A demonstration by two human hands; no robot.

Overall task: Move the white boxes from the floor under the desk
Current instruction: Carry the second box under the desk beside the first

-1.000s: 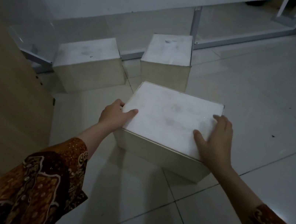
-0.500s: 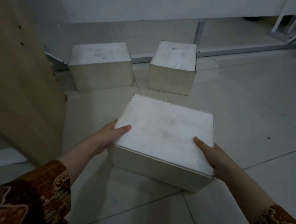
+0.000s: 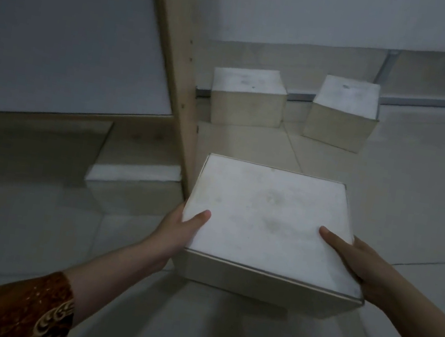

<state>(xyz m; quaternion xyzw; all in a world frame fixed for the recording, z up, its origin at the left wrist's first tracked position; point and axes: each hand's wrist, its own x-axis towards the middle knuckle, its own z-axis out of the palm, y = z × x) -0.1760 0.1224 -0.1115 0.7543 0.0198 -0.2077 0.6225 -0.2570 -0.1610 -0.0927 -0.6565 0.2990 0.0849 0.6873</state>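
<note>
A large white box (image 3: 266, 213) hangs above the tiled floor in front of me. My left hand (image 3: 179, 228) grips its left side with the thumb on the lid. On the right side my right hand (image 3: 358, 262) holds it the same way. Two smaller white boxes stand on the floor farther back: one (image 3: 247, 85) beside the wooden desk panel, the other (image 3: 346, 97) to its right. Another white box (image 3: 133, 174) sits on the floor at the left, beyond the panel and half in shadow.
A tall wooden desk side panel (image 3: 181, 54) rises just left of the held box. A white desk surface (image 3: 63, 26) fills the upper left. A metal frame rail (image 3: 430, 98) runs along the floor behind the boxes. Open tiled floor (image 3: 414, 198) lies to the right.
The large box has come up off the floor in both hands and moved towards me. My view has swung left, bringing the desk panel and the shadowed box into sight.
</note>
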